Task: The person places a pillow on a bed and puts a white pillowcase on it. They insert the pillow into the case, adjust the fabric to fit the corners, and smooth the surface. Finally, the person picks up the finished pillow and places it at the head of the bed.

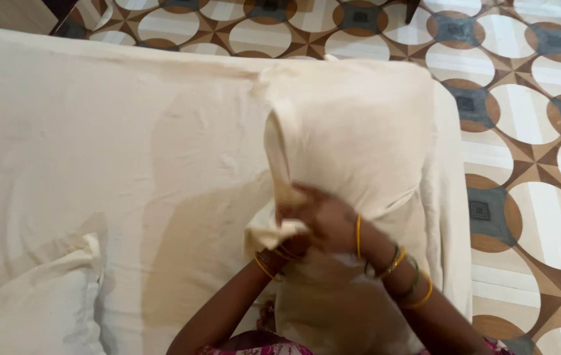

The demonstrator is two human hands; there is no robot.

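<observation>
Item: cream pillow (pixel 353 131), standing on end on the bed (pixel 96 151). I am seeing it largely inside its cover already; the open end nearest me is still being gathered. Left hand (pixel 287 230) and right hand (pixel 330 220) are both gripping that loose cloth. Second pillow (pixel 27 306) is lying left of the held pillow. Patterned tile floor (pixel 530 98) is lying right of it.

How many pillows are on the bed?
2. One cream pillow is held up in both hands near the bed's right side; another pillow lies at the lower left corner. More could be out of view.
</observation>
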